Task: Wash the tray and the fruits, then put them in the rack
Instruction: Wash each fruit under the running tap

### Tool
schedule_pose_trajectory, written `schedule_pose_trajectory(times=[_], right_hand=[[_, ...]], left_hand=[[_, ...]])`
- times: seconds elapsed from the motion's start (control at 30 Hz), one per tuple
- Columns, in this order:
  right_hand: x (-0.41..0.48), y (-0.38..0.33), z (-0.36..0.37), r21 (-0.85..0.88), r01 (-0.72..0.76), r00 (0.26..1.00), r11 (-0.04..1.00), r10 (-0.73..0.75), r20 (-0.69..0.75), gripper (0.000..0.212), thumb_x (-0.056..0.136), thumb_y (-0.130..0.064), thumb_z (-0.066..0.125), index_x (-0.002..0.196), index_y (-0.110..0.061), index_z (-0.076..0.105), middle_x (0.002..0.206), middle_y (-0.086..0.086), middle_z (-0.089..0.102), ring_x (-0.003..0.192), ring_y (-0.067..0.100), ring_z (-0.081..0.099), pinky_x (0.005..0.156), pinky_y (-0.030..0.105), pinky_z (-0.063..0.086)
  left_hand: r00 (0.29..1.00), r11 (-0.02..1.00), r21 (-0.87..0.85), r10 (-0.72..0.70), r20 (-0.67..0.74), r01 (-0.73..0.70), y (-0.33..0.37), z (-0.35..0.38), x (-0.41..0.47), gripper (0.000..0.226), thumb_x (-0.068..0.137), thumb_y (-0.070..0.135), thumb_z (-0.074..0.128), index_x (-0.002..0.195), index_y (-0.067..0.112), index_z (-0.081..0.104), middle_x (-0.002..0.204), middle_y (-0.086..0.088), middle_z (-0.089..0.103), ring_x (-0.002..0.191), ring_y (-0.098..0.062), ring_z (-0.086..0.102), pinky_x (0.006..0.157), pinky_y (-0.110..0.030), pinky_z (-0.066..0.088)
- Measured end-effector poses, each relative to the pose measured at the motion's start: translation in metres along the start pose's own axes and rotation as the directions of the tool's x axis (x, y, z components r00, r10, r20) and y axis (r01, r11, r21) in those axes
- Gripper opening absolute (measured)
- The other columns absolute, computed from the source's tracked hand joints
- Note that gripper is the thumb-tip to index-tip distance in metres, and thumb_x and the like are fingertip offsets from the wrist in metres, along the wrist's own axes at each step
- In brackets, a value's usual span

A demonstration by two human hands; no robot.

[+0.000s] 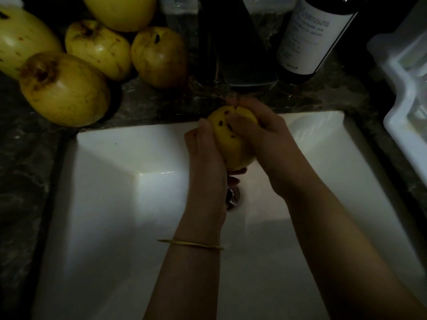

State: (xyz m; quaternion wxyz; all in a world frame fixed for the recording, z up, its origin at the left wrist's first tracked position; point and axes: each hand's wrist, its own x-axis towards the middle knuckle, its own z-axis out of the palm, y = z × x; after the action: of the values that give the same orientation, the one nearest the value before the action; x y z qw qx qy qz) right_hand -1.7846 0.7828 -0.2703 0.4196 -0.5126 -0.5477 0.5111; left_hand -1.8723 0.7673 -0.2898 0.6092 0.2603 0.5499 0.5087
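Upper left on the counter (pixel 159 105): pile of spotty yellow fruits (pixel 64 88), not washed yet by the look of it. Mid-frame over the white sink (pixel 104 172): left hand (pixel 205 158) curled round one fruit (pixel 231 139), right hand (pixel 270 142) wrapped over its top, right below the dark faucet (pixel 249 65). Rotate slowly under the trickle, thumb-rub the dark specks, grip firmly against slipping. White rack (pixel 404 105) far right, probably the drop-off.

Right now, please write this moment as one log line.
step: washing | left hand: grips fruit | right hand: grips fruit | over sink | other fruits: on counter
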Motion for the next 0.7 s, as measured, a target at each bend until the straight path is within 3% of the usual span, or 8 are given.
schedule_pose_trajectory(times=[0.1,0.2,0.27,0.33,0.4,0.5,0.57,0.7], right_hand=[[0.001,-0.001,0.0,0.019,-0.01,0.999,1.0,0.009,0.05,0.016,0.09,-0.023,0.052,0.1,-0.036,0.054,0.104,-0.006,0.058,0.095,0.011,0.057,0.073,0.023,0.049],[0.001,0.001,0.0,0.049,-0.013,1.0,0.999,0.012,0.013,0.023,0.073,-0.027,0.05,0.093,-0.035,0.057,0.097,-0.007,0.057,0.091,0.011,0.057,0.07,0.022,0.047],[0.001,0.003,0.001,0.016,0.012,1.0,1.0,-0.012,0.011,0.021,0.083,-0.023,0.053,0.101,-0.033,0.055,0.097,-0.009,0.055,0.088,0.007,0.056,0.066,0.017,0.045],[0.0,0.004,0.005,-0.024,0.032,0.999,0.999,-0.032,0.013,0.018,0.093,-0.024,0.051,0.109,-0.03,0.053,0.097,-0.01,0.055,0.087,0.006,0.057,0.067,0.017,0.046],[0.0,0.005,0.009,-0.062,0.064,0.998,0.996,-0.063,0.006,0.01,0.099,-0.024,0.047,0.104,-0.031,0.052,0.091,-0.011,0.055,0.084,0.007,0.057,0.07,0.02,0.045],[0.001,0.005,0.01,-0.097,0.077,0.995,0.992,-0.082,-0.052,0.017,0.101,-0.026,0.041,0.089,-0.033,0.051,0.08,-0.012,0.052,0.076,0.006,0.054,0.069,0.024,0.042],[0.001,0.005,0.009,-0.075,0.067,0.995,0.995,-0.072,-0.072,0.02,0.101,-0.027,0.042,0.085,-0.033,0.052,0.078,-0.012,0.052,0.075,0.005,0.054,0.07,0.025,0.043],[0.003,0.005,0.005,0.097,0.001,0.999,0.995,0.003,-0.036,0.014,0.096,-0.026,0.052,0.083,-0.03,0.054,0.081,-0.012,0.057,0.079,0.004,0.059,0.069,0.022,0.049]], left_hand=[[1.0,1.0,0.003,0.001,-0.029,-0.001,-0.001,-0.002,0.0,0.038,0.099,0.047,0.019,0.125,0.027,0.039,0.104,-0.001,0.057,0.083,-0.023,0.061,0.043,-0.013,0.049],[0.999,1.0,0.02,-0.005,-0.037,0.006,-0.002,-0.001,-0.001,0.044,0.099,0.046,0.02,0.132,0.024,0.038,0.108,-0.003,0.057,0.087,-0.024,0.061,0.041,-0.013,0.047],[0.999,1.0,-0.003,-0.013,-0.043,0.013,-0.001,-0.001,-0.002,0.044,0.1,0.045,0.021,0.134,0.023,0.039,0.099,0.002,0.056,0.082,-0.018,0.059,0.042,-0.014,0.048],[0.998,1.0,-0.011,-0.021,-0.065,0.02,-0.001,-0.004,-0.001,0.046,0.1,0.045,0.023,0.135,0.022,0.041,0.106,-0.002,0.057,0.082,-0.018,0.059,0.041,-0.014,0.047],[0.997,1.0,-0.004,-0.01,-0.082,0.01,0.0,-0.006,-0.001,0.047,0.099,0.046,0.024,0.137,0.023,0.04,0.119,-0.006,0.056,0.086,-0.021,0.061,0.041,-0.015,0.046],[0.998,0.998,0.054,0.02,-0.066,-0.016,0.0,-0.003,-0.004,0.042,0.098,0.047,0.024,0.131,0.026,0.038,0.124,-0.006,0.054,0.087,-0.019,0.061,0.045,-0.017,0.05],[0.997,0.995,0.092,0.045,-0.065,-0.039,0.002,-0.001,-0.006,0.032,0.097,0.048,0.024,0.121,0.03,0.035,0.123,-0.005,0.052,0.085,-0.016,0.06,0.044,-0.015,0.05],[0.995,0.992,0.11,0.066,-0.07,-0.058,0.001,-0.002,-0.003,0.031,0.098,0.047,0.023,0.122,0.029,0.034,0.126,-0.01,0.053,0.098,-0.031,0.062,0.042,-0.012,0.046]])
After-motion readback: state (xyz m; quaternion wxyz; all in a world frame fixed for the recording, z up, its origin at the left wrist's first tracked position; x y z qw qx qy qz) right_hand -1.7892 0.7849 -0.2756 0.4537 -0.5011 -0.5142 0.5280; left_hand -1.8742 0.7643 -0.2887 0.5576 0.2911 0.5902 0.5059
